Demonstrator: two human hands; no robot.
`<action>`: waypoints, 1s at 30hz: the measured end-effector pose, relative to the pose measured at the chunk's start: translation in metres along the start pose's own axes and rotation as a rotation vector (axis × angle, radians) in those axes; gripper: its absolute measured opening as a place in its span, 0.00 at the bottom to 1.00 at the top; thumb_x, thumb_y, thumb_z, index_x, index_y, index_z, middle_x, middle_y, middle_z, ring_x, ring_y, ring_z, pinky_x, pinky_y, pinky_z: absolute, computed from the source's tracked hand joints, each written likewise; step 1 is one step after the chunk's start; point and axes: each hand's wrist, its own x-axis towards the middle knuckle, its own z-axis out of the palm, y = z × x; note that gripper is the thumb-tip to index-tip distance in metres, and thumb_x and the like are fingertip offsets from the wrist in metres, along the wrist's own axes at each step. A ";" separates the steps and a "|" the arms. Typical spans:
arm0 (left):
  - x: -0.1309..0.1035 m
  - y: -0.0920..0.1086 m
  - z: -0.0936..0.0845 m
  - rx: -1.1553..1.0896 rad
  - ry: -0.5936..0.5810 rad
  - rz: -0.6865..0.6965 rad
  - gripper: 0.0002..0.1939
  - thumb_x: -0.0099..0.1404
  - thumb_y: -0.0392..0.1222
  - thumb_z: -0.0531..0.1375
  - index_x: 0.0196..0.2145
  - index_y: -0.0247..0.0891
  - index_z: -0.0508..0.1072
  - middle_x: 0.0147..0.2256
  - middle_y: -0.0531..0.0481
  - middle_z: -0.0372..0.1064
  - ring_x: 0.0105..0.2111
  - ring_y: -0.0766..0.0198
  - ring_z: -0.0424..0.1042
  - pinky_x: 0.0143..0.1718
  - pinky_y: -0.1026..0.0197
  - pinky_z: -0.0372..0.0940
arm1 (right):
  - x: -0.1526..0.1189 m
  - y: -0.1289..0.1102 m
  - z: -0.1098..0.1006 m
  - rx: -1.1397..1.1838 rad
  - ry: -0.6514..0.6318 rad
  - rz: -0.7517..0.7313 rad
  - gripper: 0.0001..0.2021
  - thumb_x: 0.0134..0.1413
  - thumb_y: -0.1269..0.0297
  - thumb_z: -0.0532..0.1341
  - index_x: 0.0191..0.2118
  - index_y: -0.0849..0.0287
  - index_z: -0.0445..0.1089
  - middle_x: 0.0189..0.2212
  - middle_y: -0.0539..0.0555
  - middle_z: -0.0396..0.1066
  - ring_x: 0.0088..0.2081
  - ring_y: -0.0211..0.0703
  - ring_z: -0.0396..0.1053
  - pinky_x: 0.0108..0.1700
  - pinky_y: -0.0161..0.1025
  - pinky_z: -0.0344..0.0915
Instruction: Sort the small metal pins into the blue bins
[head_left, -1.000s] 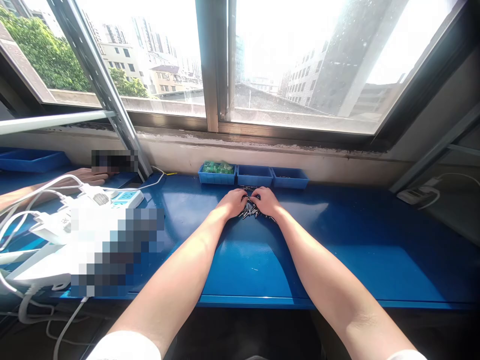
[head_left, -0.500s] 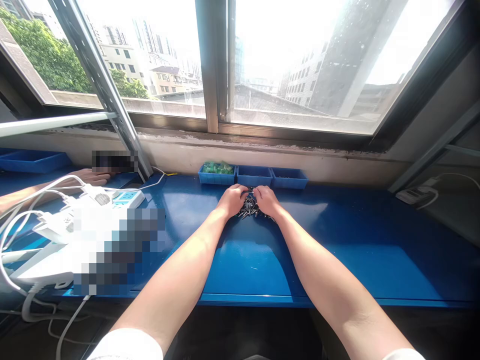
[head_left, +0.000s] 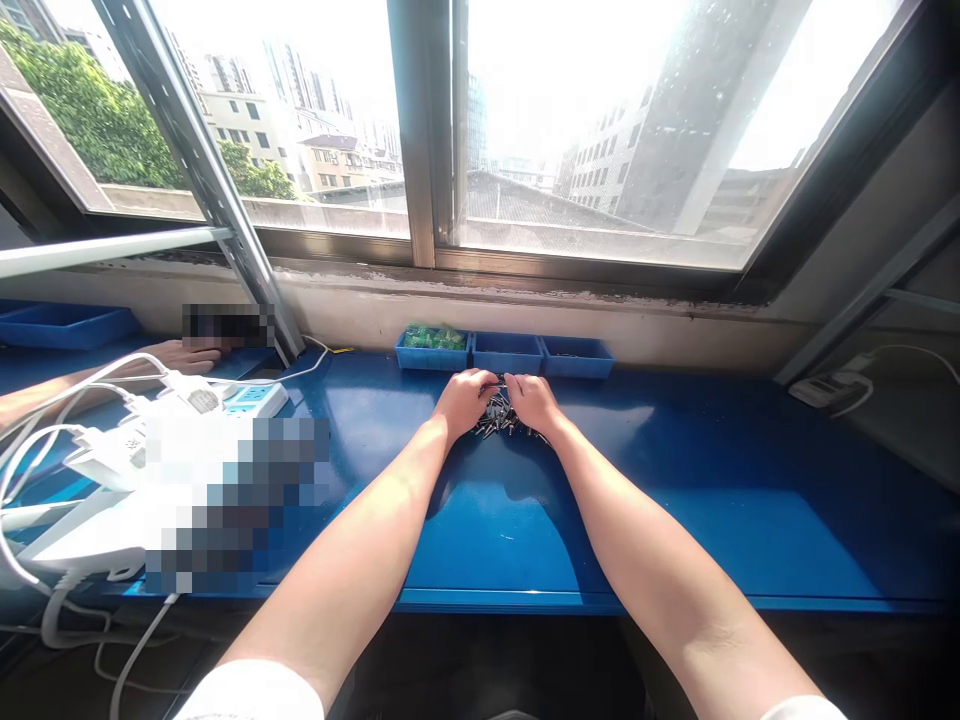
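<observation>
A heap of small black and silver metal pieces, slim like screws or pins (head_left: 496, 416), lies on the blue worktop (head_left: 495, 530). My left hand (head_left: 465, 398) is at the heap's left side, thumb and fingers closed together. Facing it across a narrow gap, my right hand (head_left: 531, 398) is closed in the same way on the right. Something small and dark shows between the fingertips, too tiny to name. Part of the heap is covered by both hands, and a few pieces lie just below the right wrist.
Behind the hands stand three blue bins: one with green packets (head_left: 433, 348), a middle bin (head_left: 508, 352) and a right bin (head_left: 576, 356). At left are a power strip (head_left: 256, 400), white cables and plugs, a pixelated area, and another person's hand (head_left: 184, 355).
The hands stay almost in place over the heap, with only slight finger movement. The view has shifted a very little.
</observation>
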 end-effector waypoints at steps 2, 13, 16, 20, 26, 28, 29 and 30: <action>0.000 0.000 -0.001 -0.007 0.006 0.000 0.09 0.64 0.41 0.54 0.38 0.40 0.74 0.38 0.49 0.73 0.39 0.62 0.71 0.45 0.60 0.65 | 0.000 0.000 0.000 0.001 0.017 0.006 0.26 0.61 0.52 0.43 0.21 0.57 0.67 0.21 0.53 0.71 0.24 0.40 0.64 0.29 0.36 0.55; 0.000 0.001 -0.006 -0.007 -0.011 -0.068 0.12 0.63 0.40 0.53 0.36 0.39 0.77 0.37 0.48 0.74 0.37 0.61 0.72 0.43 0.60 0.66 | -0.001 -0.002 -0.002 0.440 0.049 0.051 0.17 0.52 0.50 0.55 0.33 0.60 0.71 0.28 0.52 0.73 0.29 0.39 0.68 0.33 0.35 0.62; 0.000 0.003 -0.007 -0.014 -0.009 -0.095 0.12 0.63 0.41 0.53 0.36 0.39 0.77 0.37 0.48 0.74 0.37 0.60 0.72 0.43 0.61 0.66 | -0.002 -0.004 -0.005 0.644 0.023 0.034 0.17 0.48 0.50 0.59 0.31 0.60 0.72 0.28 0.52 0.73 0.31 0.41 0.69 0.36 0.37 0.64; 0.000 0.003 -0.005 -0.028 -0.007 -0.115 0.14 0.63 0.46 0.55 0.40 0.39 0.75 0.39 0.48 0.74 0.40 0.60 0.72 0.45 0.60 0.66 | -0.001 -0.001 -0.007 0.776 0.027 0.088 0.15 0.45 0.51 0.61 0.30 0.59 0.74 0.27 0.52 0.74 0.32 0.42 0.70 0.39 0.39 0.65; 0.000 -0.006 -0.005 0.067 0.063 -0.276 0.20 0.60 0.45 0.57 0.49 0.37 0.69 0.46 0.45 0.69 0.48 0.56 0.68 0.50 0.57 0.63 | 0.002 0.007 -0.014 0.779 0.237 0.214 0.15 0.42 0.56 0.62 0.35 0.61 0.74 0.33 0.56 0.75 0.38 0.46 0.71 0.42 0.41 0.65; 0.001 -0.009 -0.006 0.077 0.082 -0.327 0.17 0.60 0.43 0.56 0.47 0.37 0.70 0.45 0.45 0.69 0.47 0.56 0.68 0.50 0.57 0.63 | 0.002 0.010 -0.017 0.765 0.301 0.283 0.15 0.42 0.59 0.61 0.37 0.61 0.73 0.36 0.57 0.75 0.40 0.47 0.71 0.42 0.42 0.65; 0.001 -0.011 -0.006 0.078 0.089 -0.342 0.16 0.60 0.43 0.56 0.46 0.37 0.70 0.45 0.45 0.70 0.47 0.56 0.68 0.50 0.57 0.63 | 0.002 0.012 -0.019 0.761 0.322 0.315 0.16 0.41 0.60 0.59 0.38 0.62 0.72 0.37 0.58 0.75 0.41 0.48 0.71 0.43 0.42 0.64; 0.001 -0.012 -0.006 0.078 0.092 -0.351 0.16 0.60 0.42 0.55 0.45 0.37 0.71 0.45 0.45 0.70 0.47 0.56 0.68 0.50 0.57 0.63 | 0.002 0.013 -0.020 0.758 0.338 0.340 0.17 0.41 0.62 0.58 0.39 0.62 0.72 0.37 0.58 0.75 0.42 0.48 0.70 0.43 0.42 0.64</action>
